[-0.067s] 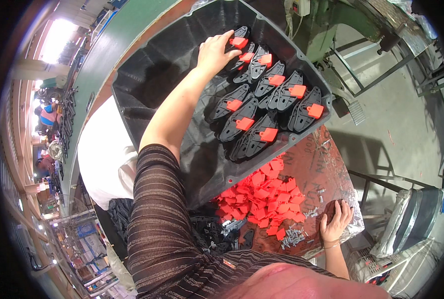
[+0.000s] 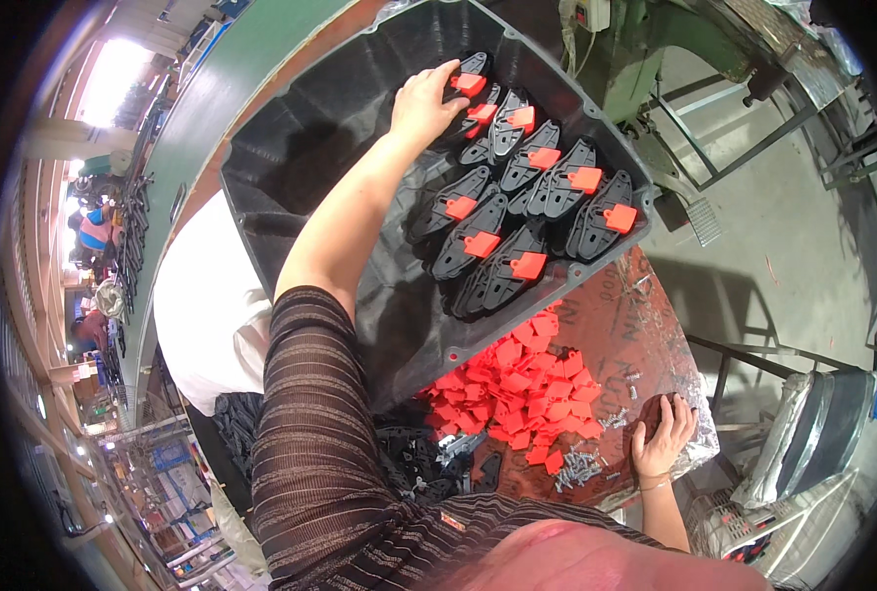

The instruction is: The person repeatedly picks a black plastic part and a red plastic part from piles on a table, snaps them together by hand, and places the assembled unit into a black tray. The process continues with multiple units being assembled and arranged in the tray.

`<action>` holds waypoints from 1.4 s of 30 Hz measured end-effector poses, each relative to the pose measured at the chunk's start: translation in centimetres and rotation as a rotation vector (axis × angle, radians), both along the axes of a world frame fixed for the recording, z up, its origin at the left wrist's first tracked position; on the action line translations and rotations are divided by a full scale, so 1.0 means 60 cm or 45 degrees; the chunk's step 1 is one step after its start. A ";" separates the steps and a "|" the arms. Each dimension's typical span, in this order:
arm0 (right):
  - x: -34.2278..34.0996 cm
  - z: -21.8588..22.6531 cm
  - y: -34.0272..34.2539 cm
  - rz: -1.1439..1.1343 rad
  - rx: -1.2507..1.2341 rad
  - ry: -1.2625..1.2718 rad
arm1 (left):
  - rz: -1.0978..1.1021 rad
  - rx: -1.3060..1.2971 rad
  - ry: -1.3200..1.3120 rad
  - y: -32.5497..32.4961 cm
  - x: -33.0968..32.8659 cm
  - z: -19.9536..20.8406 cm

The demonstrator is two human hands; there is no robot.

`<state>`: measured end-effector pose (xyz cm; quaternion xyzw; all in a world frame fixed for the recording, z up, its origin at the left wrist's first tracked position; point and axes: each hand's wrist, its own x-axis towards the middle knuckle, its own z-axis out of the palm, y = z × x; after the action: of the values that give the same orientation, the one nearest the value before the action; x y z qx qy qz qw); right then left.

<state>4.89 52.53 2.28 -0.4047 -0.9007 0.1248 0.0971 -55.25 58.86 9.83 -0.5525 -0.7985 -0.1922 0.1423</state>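
My left hand (image 2: 423,106) reaches into the far side of a large black plastic bin (image 2: 310,98). Its thumb and fingers are closed round the near end of a slim black plastic part with a red tab (image 2: 468,83). Nearer in the bin stand several similar black parts in stacks, such as one cluster (image 2: 509,271), each topped with a red tab (image 2: 528,266). My right hand (image 2: 665,435) lies open on the right edge of the reddish-brown tabletop (image 2: 645,325), fingers spread, holding nothing.
A heap of loose red tabs (image 2: 527,389) lies before the bin, with silver rivet-like pins (image 2: 580,470) beside it. Loose black parts (image 2: 419,463) lie near my body. A green machine (image 2: 645,39) stands beyond the bin, a dark padded chair (image 2: 817,433) at right.
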 end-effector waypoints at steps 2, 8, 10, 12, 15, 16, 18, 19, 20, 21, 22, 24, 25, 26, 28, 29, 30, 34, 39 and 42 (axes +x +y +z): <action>0.000 0.000 0.001 0.001 -0.005 -0.005 | 0.008 -0.016 -0.026 -0.002 -0.006 -0.001; 0.001 -0.001 0.001 -0.006 0.007 -0.001 | -0.001 0.090 -0.031 -0.017 0.005 0.015; -0.001 0.002 0.000 -0.005 -0.002 0.004 | 0.000 0.173 -0.029 -0.023 0.012 0.019; -0.002 0.001 -0.001 -0.011 0.000 0.011 | -0.024 0.255 -0.014 -0.023 0.029 0.028; -0.001 0.002 0.001 -0.008 0.011 0.011 | -0.059 0.136 0.023 -0.027 0.062 0.020; -0.001 0.001 0.000 -0.010 0.017 0.011 | -0.020 0.065 0.054 -0.025 0.074 0.018; 0.000 -0.002 -0.001 -0.013 0.022 0.010 | 0.110 -0.021 -0.039 -0.023 0.090 0.006; 0.001 -0.001 0.000 -0.012 0.026 0.007 | 0.173 -0.039 -0.089 -0.023 0.098 0.006; 0.000 -0.001 0.001 -0.011 0.014 0.011 | 0.235 -0.057 -0.140 -0.023 0.104 0.011; 0.000 -0.001 0.001 -0.010 0.003 0.014 | 0.232 -0.045 -0.159 -0.023 0.106 0.013; -0.001 0.000 0.002 -0.009 -0.009 0.017 | 0.228 -0.034 -0.178 -0.024 0.107 0.016; 0.001 -0.002 0.001 -0.016 0.005 0.033 | 0.176 -0.020 -0.201 -0.024 0.102 0.017; 0.001 -0.003 0.000 -0.027 0.005 0.043 | 0.134 -0.015 -0.209 -0.023 0.094 0.012; 0.001 -0.004 -0.002 -0.038 0.006 0.053 | 0.090 -0.010 -0.217 -0.021 0.087 0.009; 0.001 -0.001 0.000 -0.032 -0.009 0.043 | 0.098 -0.019 -0.235 -0.024 0.077 0.001; 0.000 0.000 0.000 -0.029 -0.017 0.038 | 0.101 -0.024 -0.243 -0.026 0.072 -0.002; 0.001 0.002 0.000 -0.027 -0.009 0.044 | 0.120 -0.047 -0.257 -0.023 0.073 0.002; 0.002 0.003 -0.003 -0.026 0.000 0.046 | 0.208 -0.038 -0.151 -0.023 0.095 0.026; -0.008 0.012 0.002 0.002 0.053 0.148 | -0.146 0.252 -0.147 -0.079 0.115 0.100; -0.002 -0.001 0.001 -0.037 0.059 0.129 | -0.320 0.125 -0.658 -0.159 0.263 0.209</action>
<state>4.74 52.60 2.25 -0.4086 -0.8912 0.1228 0.1538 -39.47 49.29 22.38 -0.5722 -0.7234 -0.3811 -0.0644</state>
